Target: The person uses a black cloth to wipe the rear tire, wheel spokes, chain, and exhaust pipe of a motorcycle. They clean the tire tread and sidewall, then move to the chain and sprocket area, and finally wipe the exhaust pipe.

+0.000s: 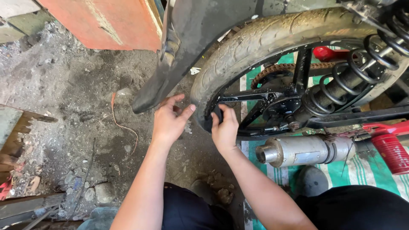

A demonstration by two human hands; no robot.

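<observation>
A motorcycle's rear wheel stands in front of me, its dusty black tyre [264, 38] arching over a black spoked rim [255, 96]. My left hand [169, 121] rests against the tyre's lower left edge with fingers spread, just under the black mudguard [179, 51]. My right hand [225, 130] grips the tyre's lower part beside the rim, fingers curled around its edge. A rusty chain and sprocket [277, 70] show behind the spokes.
A chrome exhaust pipe [298, 150] juts out below the wheel. A coiled shock absorber [353, 76] slants at right, with red parts [390, 149] beyond. Green striped sheeting [362, 170] covers the ground at right; dirt, stones and an orange cord [121, 123] lie at left.
</observation>
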